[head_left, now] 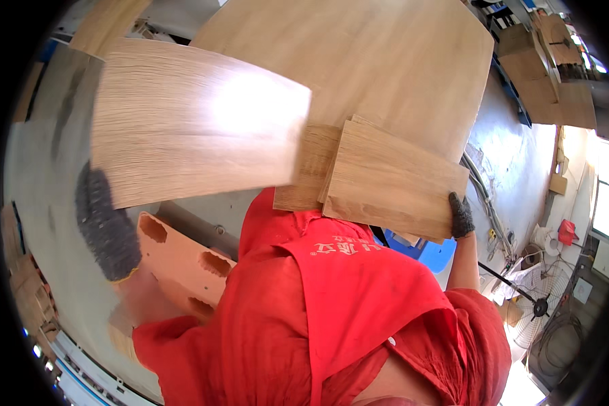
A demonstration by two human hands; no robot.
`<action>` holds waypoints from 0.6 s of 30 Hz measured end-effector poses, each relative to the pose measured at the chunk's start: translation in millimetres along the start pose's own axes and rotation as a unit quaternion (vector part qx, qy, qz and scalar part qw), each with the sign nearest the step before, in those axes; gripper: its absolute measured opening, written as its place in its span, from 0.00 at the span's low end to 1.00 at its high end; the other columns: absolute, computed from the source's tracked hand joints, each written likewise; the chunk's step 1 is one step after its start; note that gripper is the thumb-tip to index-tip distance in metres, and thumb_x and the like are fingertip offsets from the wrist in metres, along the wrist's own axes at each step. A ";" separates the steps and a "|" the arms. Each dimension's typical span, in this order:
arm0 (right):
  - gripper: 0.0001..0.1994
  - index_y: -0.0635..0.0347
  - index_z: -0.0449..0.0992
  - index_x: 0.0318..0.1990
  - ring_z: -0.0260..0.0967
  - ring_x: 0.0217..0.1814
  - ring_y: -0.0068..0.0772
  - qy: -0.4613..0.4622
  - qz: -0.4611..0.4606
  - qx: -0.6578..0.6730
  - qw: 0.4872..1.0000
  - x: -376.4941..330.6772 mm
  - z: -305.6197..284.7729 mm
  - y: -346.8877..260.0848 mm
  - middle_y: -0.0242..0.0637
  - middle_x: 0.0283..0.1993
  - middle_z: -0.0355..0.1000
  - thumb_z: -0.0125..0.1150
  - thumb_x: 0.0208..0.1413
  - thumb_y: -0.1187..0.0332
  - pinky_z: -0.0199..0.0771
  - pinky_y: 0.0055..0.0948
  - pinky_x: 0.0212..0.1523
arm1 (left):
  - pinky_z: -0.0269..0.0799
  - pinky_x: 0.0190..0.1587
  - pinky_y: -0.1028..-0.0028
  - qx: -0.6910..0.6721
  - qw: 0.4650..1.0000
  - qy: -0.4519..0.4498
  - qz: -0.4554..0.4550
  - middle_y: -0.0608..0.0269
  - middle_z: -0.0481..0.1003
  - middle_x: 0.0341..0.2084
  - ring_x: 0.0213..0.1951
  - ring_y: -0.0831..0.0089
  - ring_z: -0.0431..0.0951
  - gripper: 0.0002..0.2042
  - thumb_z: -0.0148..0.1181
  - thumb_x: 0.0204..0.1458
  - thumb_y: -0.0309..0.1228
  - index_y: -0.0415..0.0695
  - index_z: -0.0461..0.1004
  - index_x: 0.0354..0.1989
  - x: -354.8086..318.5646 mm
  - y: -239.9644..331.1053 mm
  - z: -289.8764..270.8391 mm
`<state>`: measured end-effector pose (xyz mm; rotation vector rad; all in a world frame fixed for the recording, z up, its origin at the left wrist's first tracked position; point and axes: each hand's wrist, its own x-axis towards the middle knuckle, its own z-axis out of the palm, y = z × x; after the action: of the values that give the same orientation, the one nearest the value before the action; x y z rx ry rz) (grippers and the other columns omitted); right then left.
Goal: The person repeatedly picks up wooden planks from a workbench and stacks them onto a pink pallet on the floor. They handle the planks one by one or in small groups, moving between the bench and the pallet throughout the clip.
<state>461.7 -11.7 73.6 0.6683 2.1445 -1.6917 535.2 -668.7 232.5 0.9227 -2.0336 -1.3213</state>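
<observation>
My left hand (108, 223), in a dark grey knit glove, grips the near left corner of a light wood-grain board (176, 135). The board is raised and tilted, with a bright glare on its face. At the right, my right hand (461, 215), gloved alike, holds the end of another wood-grain board (396, 176), its thumb side hidden. This board lies on a few similar ones, fanned out at the near edge of a large wooden panel (358, 61). One more board (312, 159) shows beneath them, on the left.
Below the left board stands an orange piece with oval holes (172, 257). Something blue (436, 256) sits under the right boards. Cables (484, 193) run along the floor at the right, near a fan (540, 308). Stacked boxes or boards (531, 74) stand at the far right.
</observation>
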 end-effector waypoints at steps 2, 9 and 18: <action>0.31 0.65 0.65 0.58 0.68 0.50 0.34 -0.017 -0.008 -0.008 1.000 5.2 8.6 -13.5 0.41 0.51 0.70 0.64 0.52 0.54 0.70 0.34 0.51 | 0.70 0.46 0.70 0.195 0.959 0.050 0.200 0.59 0.74 0.42 0.44 0.69 0.73 0.19 0.55 0.59 0.37 0.36 0.69 0.54 2.6 -4.1 -42.4; 0.32 0.69 0.68 0.55 0.69 0.47 0.34 -0.008 -0.032 -0.112 0.993 14.5 80.1 -34.9 0.44 0.49 0.72 0.66 0.50 0.53 0.71 0.32 0.49 | 0.76 0.41 0.67 -0.104 0.989 0.076 0.074 0.54 0.71 0.47 0.44 0.65 0.75 0.19 0.54 0.60 0.36 0.37 0.66 0.55 22.6 -28.5 -25.2; 0.39 0.66 0.62 0.62 0.67 0.57 0.44 0.043 -0.040 -0.340 0.939 14.7 99.7 -45.7 0.56 0.55 0.69 0.63 0.50 0.46 0.66 0.33 0.56 | 0.81 0.37 0.69 -0.425 0.863 -0.232 -0.141 0.56 0.71 0.40 0.43 0.69 0.75 0.18 0.53 0.58 0.43 0.39 0.68 0.46 2.2 -2.2 222.7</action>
<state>421.2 -114.6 79.0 0.4517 2.6154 -0.8416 369.0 -547.4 147.4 0.5044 -1.3250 -2.4972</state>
